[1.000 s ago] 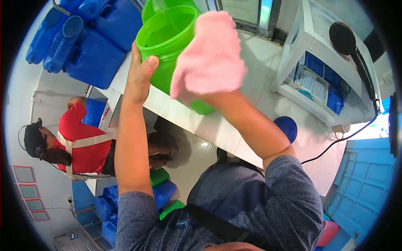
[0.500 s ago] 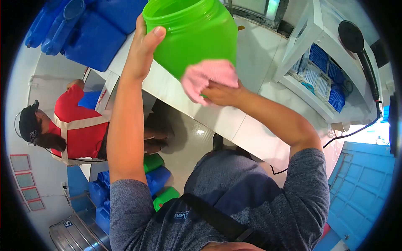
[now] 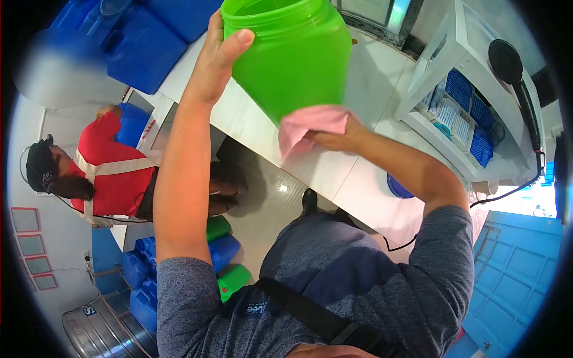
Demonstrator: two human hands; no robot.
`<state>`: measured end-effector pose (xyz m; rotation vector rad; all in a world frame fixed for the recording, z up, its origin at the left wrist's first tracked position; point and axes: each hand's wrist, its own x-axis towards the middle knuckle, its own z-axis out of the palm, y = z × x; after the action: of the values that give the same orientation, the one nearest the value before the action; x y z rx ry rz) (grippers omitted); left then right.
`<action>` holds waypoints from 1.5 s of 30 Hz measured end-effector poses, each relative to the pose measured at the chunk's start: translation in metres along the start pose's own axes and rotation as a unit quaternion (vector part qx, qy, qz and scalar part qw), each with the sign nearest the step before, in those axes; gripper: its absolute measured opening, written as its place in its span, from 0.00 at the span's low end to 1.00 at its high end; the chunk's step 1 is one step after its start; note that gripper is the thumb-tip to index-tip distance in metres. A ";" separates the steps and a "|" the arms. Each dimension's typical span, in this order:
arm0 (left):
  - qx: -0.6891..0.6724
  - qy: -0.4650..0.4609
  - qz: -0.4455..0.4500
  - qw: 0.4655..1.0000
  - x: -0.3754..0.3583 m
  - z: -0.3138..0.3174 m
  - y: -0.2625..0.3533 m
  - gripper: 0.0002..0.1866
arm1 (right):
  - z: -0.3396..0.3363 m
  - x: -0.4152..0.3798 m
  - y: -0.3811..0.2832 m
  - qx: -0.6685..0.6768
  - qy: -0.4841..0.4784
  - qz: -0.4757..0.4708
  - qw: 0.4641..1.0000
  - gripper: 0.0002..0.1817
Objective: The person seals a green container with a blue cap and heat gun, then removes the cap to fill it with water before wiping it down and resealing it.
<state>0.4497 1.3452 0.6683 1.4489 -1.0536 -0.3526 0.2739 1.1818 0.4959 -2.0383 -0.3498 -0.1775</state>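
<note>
A bright green plastic container [image 3: 292, 65] with a wide, uncapped round mouth is tilted over the white tiled counter. My left hand [image 3: 224, 62] grips it near the neck, thumb on the front and the other fingers hidden behind. A pink cloth [image 3: 307, 125] is bunched in my right hand [image 3: 343, 138], against or just beside the container's lower end; contact is not certain. My right fingers are closed and partly covered by the cloth.
Blue jerrycans [image 3: 143, 48] stand at the upper left. A white shelf [image 3: 412, 101] holds blue and white baskets [image 3: 456, 116]; a black shower-like head [image 3: 505, 61] hangs by it. A co-worker in red [image 3: 113, 173] is at left. Blue and green containers [image 3: 233, 280] sit below.
The cloth and my right hand have moved down and right along the container. Container and left hand sit slightly further right in view. A blue round object now shows beside my right forearm.
</note>
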 end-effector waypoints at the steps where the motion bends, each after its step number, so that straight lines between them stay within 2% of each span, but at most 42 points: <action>1: -0.002 0.000 -0.001 1.000 0.000 0.001 0.000 0.45 | -0.024 0.005 -0.023 0.000 -0.027 -0.054 0.998 0.20; 2: -0.011 -0.002 0.001 1.000 0.001 0.003 0.001 0.45 | -0.033 0.007 -0.032 0.000 -0.026 -0.051 0.998 0.20; 3: -0.020 -0.005 0.002 1.000 0.001 0.004 0.002 0.45 | -0.037 0.011 -0.038 -0.241 0.104 -0.166 0.951 0.21; 4: -0.022 -0.009 0.002 1.000 0.001 0.006 0.003 0.45 | -0.038 0.014 -0.042 -0.461 0.225 -0.265 0.816 0.21; 5: -0.022 -0.009 0.000 1.000 0.002 0.008 0.004 0.45 | -0.037 0.019 -0.044 -0.463 0.228 -0.262 0.815 0.21; 7: -0.023 -0.013 -0.004 1.000 0.002 0.010 0.004 0.45 | -0.031 0.026 -0.047 -0.473 0.363 -0.215 0.774 0.21; 8: -0.019 -0.006 -0.001 1.000 0.003 0.011 0.003 0.45 | -0.028 0.027 -0.038 -0.476 0.365 -0.211 0.772 0.21; 10: -0.018 -0.004 -0.002 1.000 0.002 0.014 0.005 0.44 | -0.008 0.022 -0.005 -0.198 0.454 -0.145 0.857 0.24; 11: -0.020 0.008 0.000 1.000 0.002 0.016 0.008 0.45 | 0.006 0.020 0.007 -0.199 0.455 -0.142 0.856 0.24; 13: -0.024 0.018 0.000 1.000 0.000 0.016 0.009 0.45 | 0.039 0.017 0.022 -0.028 0.546 0.006 0.837 0.22; 14: -0.017 0.021 -0.001 1.000 0.001 0.015 0.007 0.45 | 0.052 0.017 0.020 -0.028 0.547 0.009 0.836 0.22; 15: -0.010 0.024 -0.001 1.000 0.001 0.014 0.005 0.45 | 0.067 0.018 0.018 0.158 0.571 0.059 0.804 0.21; 16: -0.012 0.022 -0.002 1.000 0.001 0.014 0.006 0.45 | 0.078 0.018 0.013 0.339 0.572 0.105 0.739 0.20; 18: -0.007 0.024 -0.009 1.000 0.000 0.015 0.009 0.45 | 0.080 0.012 0.010 0.504 0.555 0.147 0.645 0.19; 23: -0.009 0.020 -0.011 1.000 0.000 0.011 0.004 0.45 | 0.025 -0.009 -0.015 0.661 0.479 0.221 0.534 0.17; 24: -0.007 0.017 -0.011 1.000 0.002 0.011 0.005 0.46 | 0.016 -0.016 -0.007 0.659 0.482 0.219 0.535 0.17; 26: -0.011 0.020 0.000 1.000 0.003 0.013 0.005 0.46 | 0.001 -0.024 0.017 0.445 0.431 0.323 0.715 0.21; 27: -0.012 0.024 0.003 1.000 0.001 0.013 0.004 0.47 | 0.002 -0.021 0.029 0.445 0.430 0.324 0.715 0.21; 30: -0.015 0.030 -0.005 0.999 0.001 0.012 0.003 0.47 | -0.008 -0.004 0.050 0.511 0.452 0.234 0.693 0.24; 32: -0.014 0.028 0.001 1.000 0.002 0.011 0.003 0.47 | -0.023 0.008 0.039 0.502 0.345 0.096 0.788 0.25; 33: -0.015 0.028 0.006 0.999 0.003 0.011 0.002 0.46 | -0.029 0.014 0.030 0.502 0.345 0.095 0.788 0.25; 35: -0.022 0.022 0.007 0.999 0.003 0.010 0.000 0.47 | -0.042 0.028 0.005 0.478 0.378 0.269 0.746 0.20; 36: -0.029 0.017 0.007 0.999 0.003 0.010 -0.001 0.47 | -0.040 0.027 0.009 0.477 0.377 0.268 0.748 0.20; 39: -0.038 0.021 0.019 0.999 0.002 0.012 0.002 0.48 | -0.024 -0.004 0.065 0.462 0.381 0.357 0.717 0.26; 40: -0.039 0.025 0.019 0.999 0.002 0.009 0.001 0.48 | -0.021 -0.032 0.105 0.464 0.213 0.275 0.815 0.26; 42: -0.009 0.004 0.031 0.999 0.001 0.006 -0.003 0.40 | -0.019 -0.051 0.091 0.447 0.031 0.185 0.875 0.26; 43: -0.011 0.006 0.031 0.999 -0.001 0.007 -0.004 0.40 | -0.020 -0.058 0.025 0.465 0.181 0.260 0.827 0.24; 44: -0.043 0.028 0.047 0.998 -0.002 0.012 -0.006 0.38 | -0.023 -0.063 -0.019 0.469 0.326 0.327 0.753 0.23; 45: -0.075 0.048 0.064 0.994 -0.004 0.017 -0.008 0.36 | -0.029 -0.071 -0.026 0.466 0.327 0.330 0.753 0.23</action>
<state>0.4379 1.3359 0.6560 1.2464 -1.0144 -0.2624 0.1989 1.1549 0.5118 -0.8926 0.6351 -0.2045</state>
